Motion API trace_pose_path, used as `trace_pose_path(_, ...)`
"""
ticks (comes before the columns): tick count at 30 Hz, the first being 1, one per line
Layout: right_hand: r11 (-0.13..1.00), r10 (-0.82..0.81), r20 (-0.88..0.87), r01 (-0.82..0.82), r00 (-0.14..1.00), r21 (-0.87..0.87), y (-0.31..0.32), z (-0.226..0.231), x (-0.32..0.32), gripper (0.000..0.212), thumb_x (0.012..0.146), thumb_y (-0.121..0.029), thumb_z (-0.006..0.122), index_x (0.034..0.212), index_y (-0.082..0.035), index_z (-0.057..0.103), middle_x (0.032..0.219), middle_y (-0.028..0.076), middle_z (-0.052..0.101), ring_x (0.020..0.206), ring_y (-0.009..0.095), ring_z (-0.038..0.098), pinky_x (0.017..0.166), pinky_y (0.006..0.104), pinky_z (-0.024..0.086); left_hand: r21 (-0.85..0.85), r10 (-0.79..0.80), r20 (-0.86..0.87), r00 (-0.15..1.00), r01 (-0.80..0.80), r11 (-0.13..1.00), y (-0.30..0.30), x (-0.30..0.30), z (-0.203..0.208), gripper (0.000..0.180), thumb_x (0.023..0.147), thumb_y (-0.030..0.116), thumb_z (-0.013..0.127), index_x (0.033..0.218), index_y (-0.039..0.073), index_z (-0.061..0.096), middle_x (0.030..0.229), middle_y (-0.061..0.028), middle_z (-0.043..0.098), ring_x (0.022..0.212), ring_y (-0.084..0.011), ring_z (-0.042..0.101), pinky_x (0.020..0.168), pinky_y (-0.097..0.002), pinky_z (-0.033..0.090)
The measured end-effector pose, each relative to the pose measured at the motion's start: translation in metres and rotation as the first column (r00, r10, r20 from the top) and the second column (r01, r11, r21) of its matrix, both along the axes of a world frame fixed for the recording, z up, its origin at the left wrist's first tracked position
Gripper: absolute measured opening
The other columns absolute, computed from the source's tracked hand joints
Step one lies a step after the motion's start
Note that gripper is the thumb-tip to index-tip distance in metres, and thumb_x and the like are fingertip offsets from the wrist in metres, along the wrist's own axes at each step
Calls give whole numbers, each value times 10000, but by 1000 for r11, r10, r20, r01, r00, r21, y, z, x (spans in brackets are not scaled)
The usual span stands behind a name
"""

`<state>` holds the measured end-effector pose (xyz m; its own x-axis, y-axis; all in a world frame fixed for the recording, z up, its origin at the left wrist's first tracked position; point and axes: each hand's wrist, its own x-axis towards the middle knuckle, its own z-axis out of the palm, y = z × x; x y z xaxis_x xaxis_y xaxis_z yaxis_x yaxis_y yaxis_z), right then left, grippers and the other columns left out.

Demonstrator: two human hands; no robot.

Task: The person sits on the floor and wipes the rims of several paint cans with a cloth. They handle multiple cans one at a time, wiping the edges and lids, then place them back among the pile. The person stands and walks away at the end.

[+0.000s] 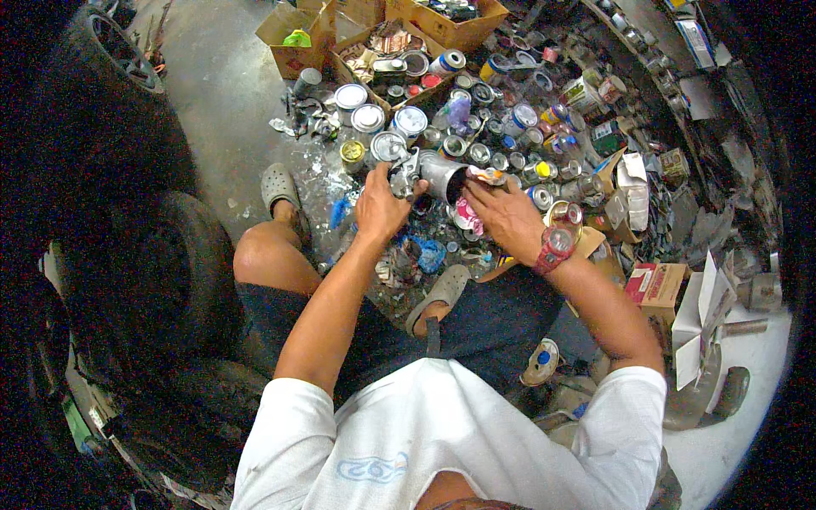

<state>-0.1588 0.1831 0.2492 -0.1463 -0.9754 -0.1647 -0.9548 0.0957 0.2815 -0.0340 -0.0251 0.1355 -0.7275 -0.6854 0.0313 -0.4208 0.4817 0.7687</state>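
My left hand (382, 206) is closed around the metal body of a paint spray gun (405, 177). Attached to the gun, or right against it, is a silver cylindrical cup (439, 173) lying on its side, its dark open mouth toward the right. At that mouth is my right hand (507, 219), its fingers bent over a crumpled pink-and-white rag (467, 218). Part of the rag also shows above the fingers. A red watch (557, 246) circles the right wrist. Just beyond the gun stands a paint can with a smeared silver lid (388, 146).
Many cans and jars crowd the floor ahead and right, among them a yellow-topped can (352, 152). Cardboard boxes (297, 38) stand at the back. A blue crumpled plastic bag (429, 254) lies between my feet. Large tyres (200, 263) line the left; a small carton (657, 285) sits right.
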Motion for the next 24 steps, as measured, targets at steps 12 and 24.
trace_pose_path(12, 209, 600, 734, 948, -319, 241, -12, -32, 0, 382, 1067, -193, 565, 1388, 13, 559, 1294, 151, 686, 1074, 277, 724, 864, 441, 632, 477, 4, 15, 1000, -10, 879, -10, -7, -19, 876, 855, 732, 690, 1345, 20, 552, 1223, -242, 702, 1173, -373, 673, 1003, -440, 504)
trace_pose_path(24, 426, 49, 980, 883, 195, -197, -24, -28, -5, 574, 1106, -516, 430, 1398, -60, 621, 1281, 110, 689, 1158, 212, 622, 1022, 332, 465, 390, -53, 23, 998, 40, 920, -7, -8, -16, 874, 869, 714, 684, 1358, 2, 547, 1226, -291, 690, 1175, -423, 666, 1002, -456, 508)
